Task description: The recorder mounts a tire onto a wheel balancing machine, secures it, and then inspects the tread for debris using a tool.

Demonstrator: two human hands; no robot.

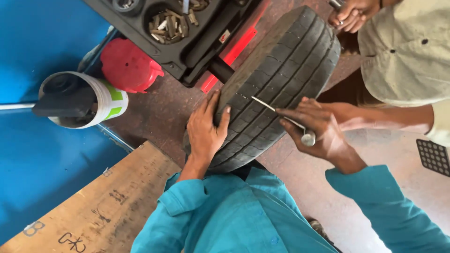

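A black car tyre (281, 65) stands on edge in front of me, mounted on a machine shaft. My left hand (205, 127) lies flat on the tread's left shoulder, fingers spread. My right hand (315, 129) grips a thin metal tool (276, 111) with a round silver handle end; its point rests in a tread groove. Both my sleeves are teal.
A black tray (187, 51) with small metal pieces sits on the machine above the tyre. A red cone-shaped part (127, 65) and a white bucket (101, 96) stand left. A wooden board (108, 206) lies lower left. Another person in a beige shirt (408, 51) stands right, their hand (351, 14) near the tyre's top.
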